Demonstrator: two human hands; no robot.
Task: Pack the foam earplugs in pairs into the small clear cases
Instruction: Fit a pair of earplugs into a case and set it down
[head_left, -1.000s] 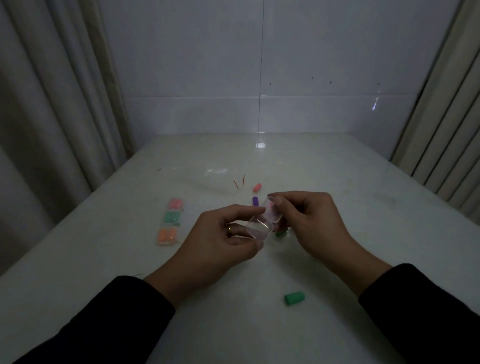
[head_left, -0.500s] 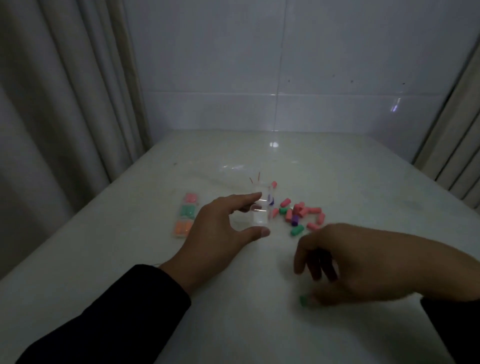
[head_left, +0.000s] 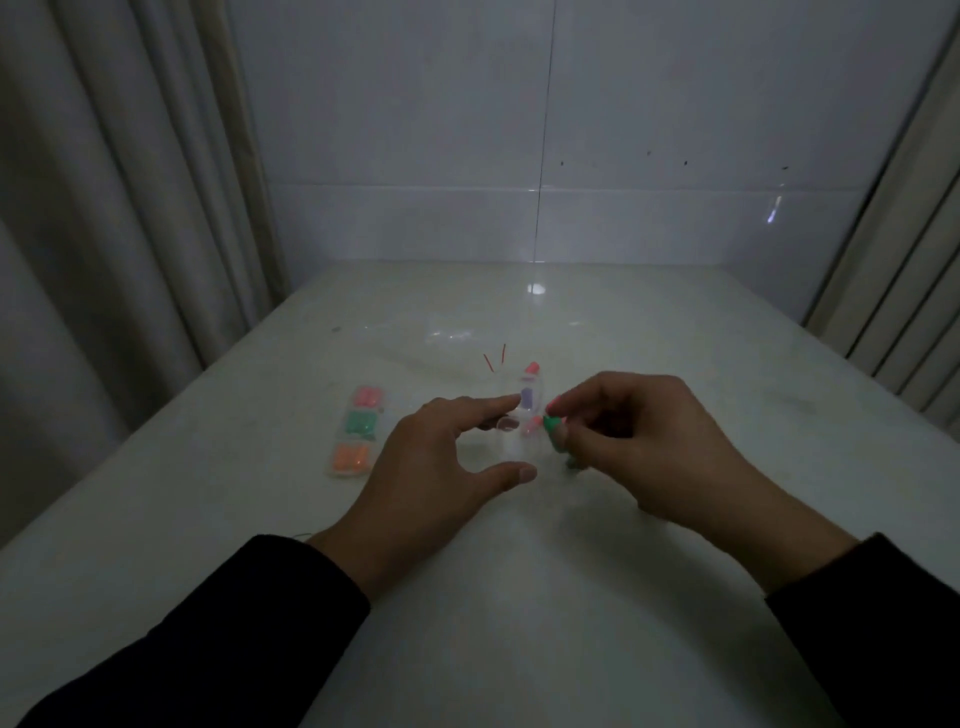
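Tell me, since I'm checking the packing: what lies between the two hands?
Head view: a small clear case, held by the left hand; right hand brings a green earplug.

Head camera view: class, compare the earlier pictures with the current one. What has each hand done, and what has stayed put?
The right hand reached down toward the near table edge, took a green earplug, and brought it up beside the clear case. The left hand kept steadying that case. The three filled cases at left stayed put.

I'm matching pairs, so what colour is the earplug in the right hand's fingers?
Green foam earplug, seen in the head view.
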